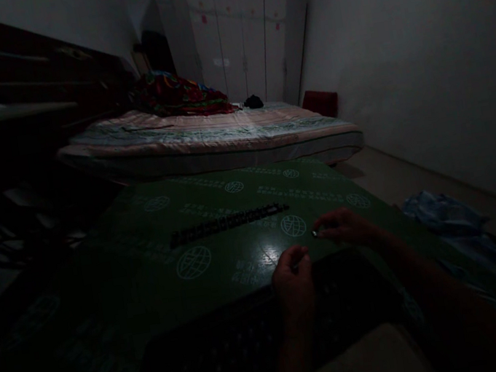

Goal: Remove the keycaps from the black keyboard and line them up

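A black keyboard [216, 346] lies in deep shadow along the near side of the green table [119, 292]. Above its upper edge is my left hand [292, 279], fingers curled into a pinch; a faint light spot shows between them, too small to name. To its right, my right hand [340, 227] pinches a small dark keycap [315, 234] between thumb and fingertips, just over the tabletop. Farther back, several dark keycaps [229, 221] stand in a long, slightly slanting row. The darkness hides most of the keyboard's detail.
A bed [221, 134] with a red patterned blanket [182, 93] stands beyond the table, before a white wardrobe [230, 39]. Bluish cloth [440, 210] lies at the right. A pale flat object [371, 360] is at the near edge, partly over the keyboard.
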Motion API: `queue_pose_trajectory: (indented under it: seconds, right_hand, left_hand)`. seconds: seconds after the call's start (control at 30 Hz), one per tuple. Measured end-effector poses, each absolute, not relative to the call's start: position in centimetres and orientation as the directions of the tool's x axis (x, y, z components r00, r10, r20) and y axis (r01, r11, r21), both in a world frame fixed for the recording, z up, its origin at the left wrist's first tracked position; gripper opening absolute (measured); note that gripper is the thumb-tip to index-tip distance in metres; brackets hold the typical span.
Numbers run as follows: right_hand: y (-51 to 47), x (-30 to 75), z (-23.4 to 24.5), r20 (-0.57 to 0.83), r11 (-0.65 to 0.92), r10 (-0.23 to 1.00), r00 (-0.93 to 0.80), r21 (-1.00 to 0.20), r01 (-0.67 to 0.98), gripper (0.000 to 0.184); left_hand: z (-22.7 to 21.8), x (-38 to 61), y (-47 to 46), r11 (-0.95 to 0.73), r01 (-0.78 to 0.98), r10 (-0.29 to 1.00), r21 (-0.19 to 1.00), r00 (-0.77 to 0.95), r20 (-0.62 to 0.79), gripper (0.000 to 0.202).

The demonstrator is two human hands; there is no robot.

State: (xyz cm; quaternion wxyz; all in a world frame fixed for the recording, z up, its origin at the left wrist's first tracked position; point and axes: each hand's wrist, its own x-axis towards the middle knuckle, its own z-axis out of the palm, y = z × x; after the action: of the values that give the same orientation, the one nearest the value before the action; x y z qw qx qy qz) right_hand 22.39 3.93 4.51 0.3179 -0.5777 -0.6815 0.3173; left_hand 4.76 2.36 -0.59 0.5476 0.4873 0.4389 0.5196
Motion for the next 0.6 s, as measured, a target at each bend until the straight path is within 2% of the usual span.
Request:
queue_pose_trajectory:
  seconds: [0.13,0.23,0.6]
  right_hand:
    - [8.9,24.2,1.6,0.067,0.037,0.997,0.029,-0.809,0.586,0.022]
    - [12.4,24.8,-0.2,0.068,0.004,0.994,0.086,-0.803,0.596,0.021]
    - [18.4,25.6,-2.2,0.004,-0.035,0.998,0.062,-0.786,0.617,0.021]
  left_hand:
    - [-1.0,4.7,2.5,0.030,-0.119,0.998,0.992,0.057,-0.023,0.014]
    - [-1.0,4.6,2.5,0.050,-0.104,0.996,0.993,0.082,-0.041,0.013]
    - [-0.4,4.5,2.0,0.120,0.023,0.983,0.993,0.137,-0.122,0.016]
